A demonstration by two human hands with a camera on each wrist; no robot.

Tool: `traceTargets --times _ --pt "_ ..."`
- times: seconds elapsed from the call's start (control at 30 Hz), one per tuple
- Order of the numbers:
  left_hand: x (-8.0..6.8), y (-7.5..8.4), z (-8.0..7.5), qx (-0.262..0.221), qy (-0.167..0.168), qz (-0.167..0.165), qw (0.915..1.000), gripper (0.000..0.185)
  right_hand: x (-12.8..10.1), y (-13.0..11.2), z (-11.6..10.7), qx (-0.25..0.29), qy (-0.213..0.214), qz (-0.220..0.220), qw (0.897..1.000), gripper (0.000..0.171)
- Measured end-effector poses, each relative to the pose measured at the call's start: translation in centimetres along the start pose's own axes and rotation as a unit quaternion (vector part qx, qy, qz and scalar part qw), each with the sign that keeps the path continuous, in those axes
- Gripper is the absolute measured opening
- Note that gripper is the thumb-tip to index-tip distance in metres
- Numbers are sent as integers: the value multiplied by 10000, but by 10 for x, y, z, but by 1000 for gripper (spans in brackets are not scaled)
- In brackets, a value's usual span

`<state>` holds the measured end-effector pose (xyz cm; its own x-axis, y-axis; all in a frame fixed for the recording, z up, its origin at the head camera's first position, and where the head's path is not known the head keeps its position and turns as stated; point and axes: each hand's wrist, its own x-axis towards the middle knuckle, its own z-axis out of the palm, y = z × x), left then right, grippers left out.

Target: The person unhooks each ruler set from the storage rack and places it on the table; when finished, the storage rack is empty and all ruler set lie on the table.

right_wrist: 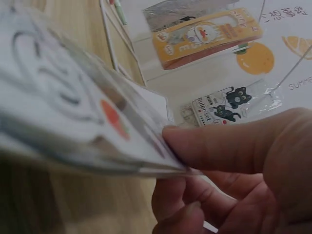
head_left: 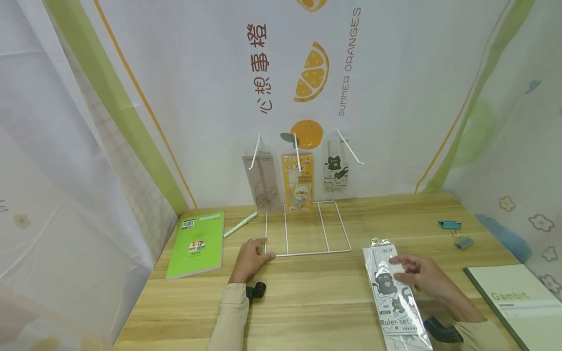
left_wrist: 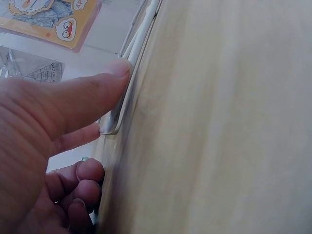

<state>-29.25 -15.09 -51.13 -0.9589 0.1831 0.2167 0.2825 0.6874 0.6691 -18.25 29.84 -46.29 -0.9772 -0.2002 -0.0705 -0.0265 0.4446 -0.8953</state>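
My left hand (head_left: 252, 258) lies on the wooden table at the front left corner of a white wire rack (head_left: 307, 252). In the left wrist view its thumb (left_wrist: 105, 85) lies along the rack's wire (left_wrist: 144, 36), the forefinger touches the corner from below, and the other fingers are curled. My right hand (head_left: 417, 275) holds a clear ruler-set packet (head_left: 392, 302) with black cats printed on it. That packet (right_wrist: 73, 112) is pinched between the thumb (right_wrist: 234, 141) on top and the fingers beneath. It lies lengthwise near the table's front right.
Three packets hang on the rack's hooks: a grey one (head_left: 262, 183), a yellow one (head_left: 298, 183) and a cat ruler set (head_left: 335, 170). A green book (head_left: 199, 243) and a green pen (head_left: 240, 224) lie left. Binder clips (head_left: 450, 224) and a "Gambit" notebook (head_left: 518, 302) lie right.
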Motion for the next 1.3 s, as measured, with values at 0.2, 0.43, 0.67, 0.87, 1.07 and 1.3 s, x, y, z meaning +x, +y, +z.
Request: traceTargets --times 0.2,0.43,0.67,0.87,1.07,1.3 --pt "0 0 -1 -16 -7 -31 10000 55 -3 12 2 21 -203 252 9995 49" --pt "1 -1 -1 7 1 29 10000 56 -4 18 12 -395 239 453 9979 45" --pt "1 -1 -1 22 -46 9 10000 55 -4 17 10 -1050 236 610 9923 43" --pt "1 -1 -1 15 -15 28 10000 56 8 8 -1 -1364 391 192 9897 40" --pt "-1 0 0 -68 -30 -5 10000 56 55 -8 -11 -1242 879 -225 9881 47" --pt "1 0 0 -36 -41 -12 10000 55 139 -43 -18 -644 1368 -810 9852 46"
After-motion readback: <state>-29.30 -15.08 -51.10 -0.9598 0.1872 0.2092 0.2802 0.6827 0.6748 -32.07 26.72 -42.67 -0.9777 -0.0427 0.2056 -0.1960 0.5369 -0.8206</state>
